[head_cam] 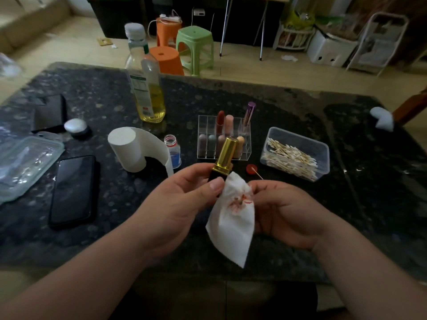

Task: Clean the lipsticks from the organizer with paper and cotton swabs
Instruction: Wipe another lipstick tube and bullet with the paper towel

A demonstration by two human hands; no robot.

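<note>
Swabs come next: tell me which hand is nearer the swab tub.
Right. The right hand is in front and left of the swab tub; the left hand lies farther left.

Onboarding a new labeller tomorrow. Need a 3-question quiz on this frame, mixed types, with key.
1. True or false: the left hand grips the gold lipstick.
2. The paper that the right hand holds is: A) spotless, B) stained red, C) folded flat on the table.
3. Fill in: the cotton swabs lie in a clear ___ to the right of the organizer.

Key: 1 true; 2 B; 3 tub.
</note>
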